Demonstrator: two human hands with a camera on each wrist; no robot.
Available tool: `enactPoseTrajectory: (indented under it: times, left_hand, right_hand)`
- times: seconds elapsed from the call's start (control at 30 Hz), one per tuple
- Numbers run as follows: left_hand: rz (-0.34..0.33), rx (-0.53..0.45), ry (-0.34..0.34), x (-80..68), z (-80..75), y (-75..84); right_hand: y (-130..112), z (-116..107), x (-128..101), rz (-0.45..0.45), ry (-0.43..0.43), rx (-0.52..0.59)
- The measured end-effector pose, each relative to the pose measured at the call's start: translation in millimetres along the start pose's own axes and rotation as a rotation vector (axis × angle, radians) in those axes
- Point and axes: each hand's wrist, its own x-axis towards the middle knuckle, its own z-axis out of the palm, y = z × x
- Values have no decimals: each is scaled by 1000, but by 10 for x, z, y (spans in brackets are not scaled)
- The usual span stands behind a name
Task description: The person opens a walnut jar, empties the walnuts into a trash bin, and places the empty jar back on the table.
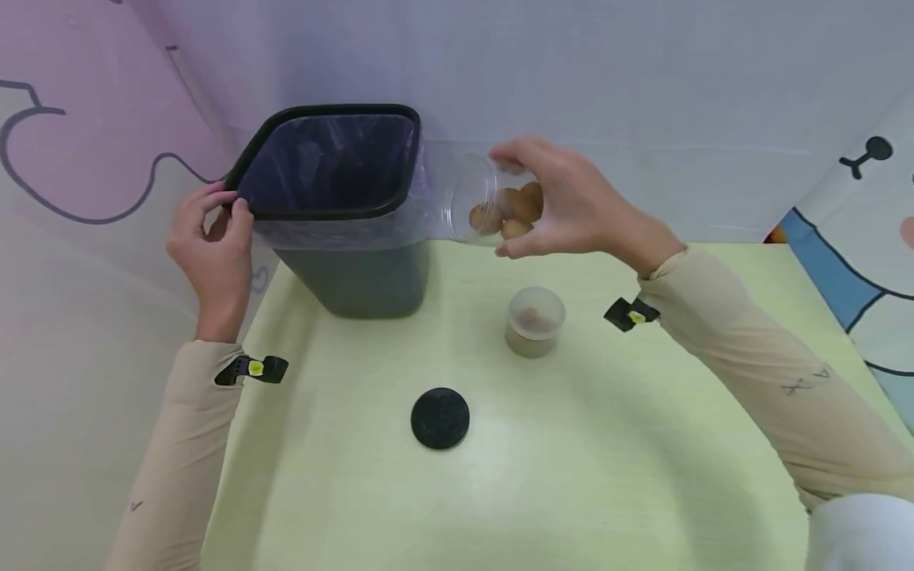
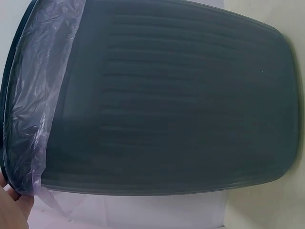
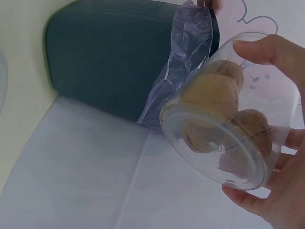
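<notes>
A dark grey-green bin (image 1: 364, 281) stands at the back left of the table, lined with a clear purplish bag (image 1: 336, 235) folded over its black rim. My left hand (image 1: 213, 242) pinches the rim at the near left corner; in the left wrist view its fingertips (image 2: 24, 205) touch the bag's edge. To the right of the bin, my right hand (image 1: 571, 202) grips a clear plastic jar (image 1: 464, 202) tipped on its side. Several brown, round, walnut-like pieces (image 3: 209, 98) lie inside the jar, which is beside the bin's rim in the head view.
A small translucent tub (image 1: 535, 321) with something brownish inside stands on the pale yellow-green table (image 1: 571, 460). Nearer to me lies a flat black disc (image 1: 440, 418). Behind the bin hangs a pale curtain-like backdrop (image 1: 643, 95). A white rounded shape (image 1: 862, 533) shows at the bottom right.
</notes>
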Motion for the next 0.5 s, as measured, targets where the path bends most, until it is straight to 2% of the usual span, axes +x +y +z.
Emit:
enactPoseTrajectory:
  times: [0.27,0.5]
  left_hand:
    - [23,0,32,-18,13,-35]
    - [56,-43,63,-12,21,-90]
  right_hand:
    - [-5,-17,185,5,-10,-10]
    - [-31,-34,356,37,-41,-22]
